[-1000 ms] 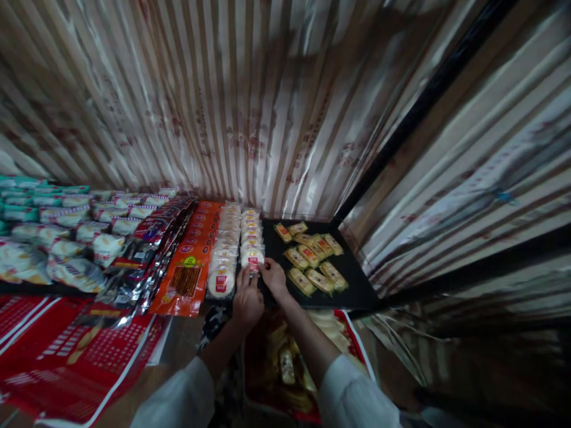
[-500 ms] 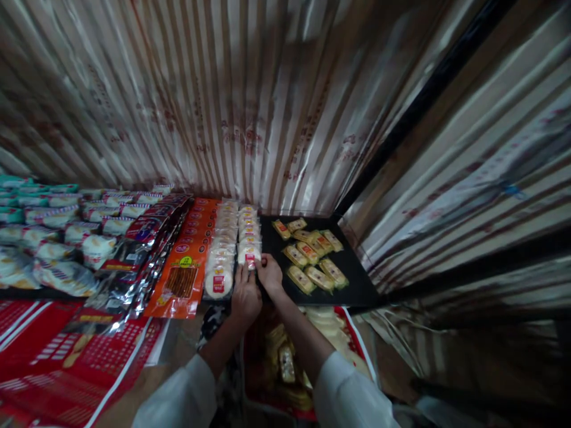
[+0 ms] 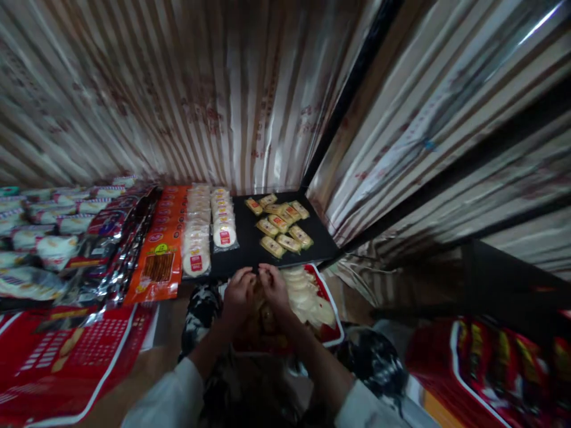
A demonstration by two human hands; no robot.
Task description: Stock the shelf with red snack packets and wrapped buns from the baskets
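My left hand (image 3: pixel 239 292) and my right hand (image 3: pixel 273 289) hover side by side at the front edge of the black shelf (image 3: pixel 241 255), over a red basket (image 3: pixel 332 333) with a white rim. Both have loosely curved fingers, palms facing each other, with nothing visible between them. Inside the basket, round white wrapped cakes (image 3: pixel 307 297) fill the right side; yellowish packets (image 3: pixel 267 318) lie in shadow under my hands. Beyond my left hand, a short row of packaged round white cakes (image 3: pixel 224 235) stands on the shelf, with a longer similar row (image 3: pixel 196 261) left of it.
Small yellow packets (image 3: pixel 279 223) lie on the shelf's right part. To the left are orange snack bags (image 3: pixel 156 261), dark shiny bags (image 3: pixel 111 238) and white packets (image 3: pixel 57 246). A red crate (image 3: pixel 89 368) stands lower left, another basket (image 3: pixel 455 351) lower right. Striped sheeting (image 3: pixel 200 89) hangs behind.
Both hands have left the front cake of the short row and drawn back and down over the basket. The view has shifted right, bringing the lower right basket into sight.
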